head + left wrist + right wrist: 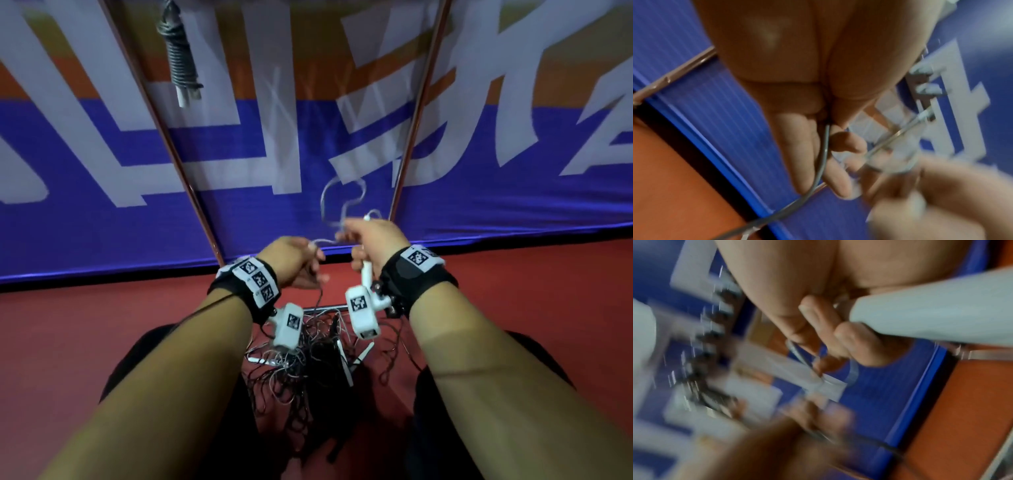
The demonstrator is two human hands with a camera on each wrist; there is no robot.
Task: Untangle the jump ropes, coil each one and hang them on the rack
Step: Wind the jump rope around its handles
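My right hand [373, 240] grips a white jump rope handle [366, 274] in its palm, and thumb and forefinger pinch the clear grey cord [342, 195], which loops up in front of the banner. In the right wrist view the handle [931, 316] crosses the palm and the cord [797, 352] sits at the fingertips. My left hand [298, 263], just to the left, holds the same cord; in the left wrist view the cord [825, 146] runs out of the curled palm. A tangled pile of ropes [308, 363] lies on the floor below both hands.
The rack's copper poles [164, 137] [414, 130] rise on either side of my hands, with its base bar [325, 308] above the pile. A coiled grey rope [178, 58] hangs at top left. A blue and orange banner [102, 222] stands behind, above the red floor [68, 325].
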